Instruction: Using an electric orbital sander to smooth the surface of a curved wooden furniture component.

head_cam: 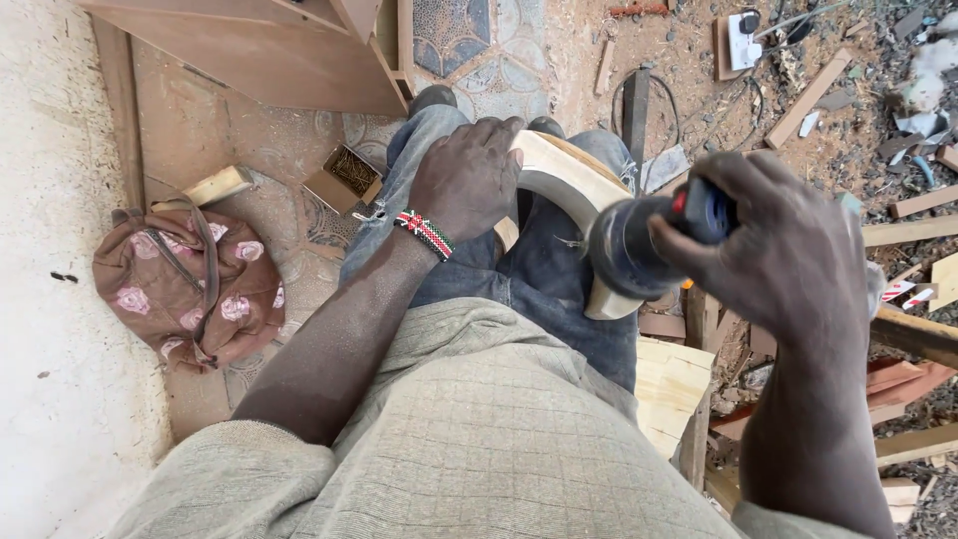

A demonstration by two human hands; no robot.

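A curved wooden piece [569,180], pale and arched, is seen at the centre of the frame, resting across the lap of a seated person in blue jeans. The left hand [467,178] is laid over the upper left end of the piece, fingers closed down around it, pressing it against the thigh. A beaded wristband [425,233] in red, white, black and green is worn at that wrist.

The right hand [783,250] is observed right of centre, closed in a full grip around the body of a handheld power tool [639,245]. The tool's dark rounded head is held against the right-hand limb of the curved wooden piece; whether it is running cannot be told.

A floral brown bag [190,284] is noted on the floor at the left of the frame, lying beside a pale wall. A small open cardboard box [344,178] holding thin dark fasteners is located just above it, near the person's left knee. A block of pale wood [671,384] is seen below the tool, under the person's right leg. Offcuts of timber [908,232] and sawdust are scattered over the ground at the right of the frame. A white socket block [740,42] lies at the upper right.
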